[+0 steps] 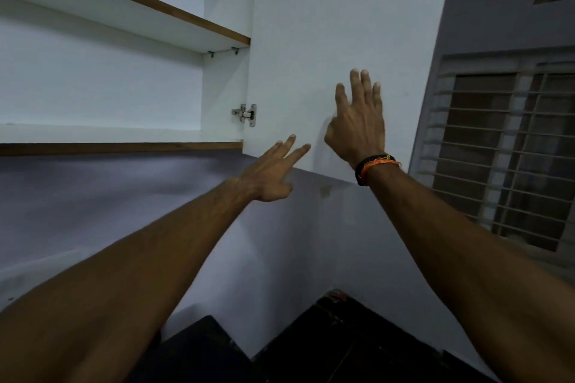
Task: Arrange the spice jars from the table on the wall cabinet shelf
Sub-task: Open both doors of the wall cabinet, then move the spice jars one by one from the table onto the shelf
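Note:
A white wall cabinet stands open above me. Its lower shelf (102, 133) and upper shelf (130, 12) both show bare white boards with wooden front edges; no spice jars are in view. My right hand (357, 121) lies flat with spread fingers against the inner face of the open cabinet door (336, 24). My left hand (270, 171) reaches toward the door's lower edge with two fingers stretched out and the others curled, holding nothing. A black and orange band sits on my right wrist.
Two metal hinges (245, 115) join the door to the cabinet side. A grilled window (504, 152) is on the right wall. A dark countertop (326, 345) lies below in the corner. The wall under the cabinet is plain grey.

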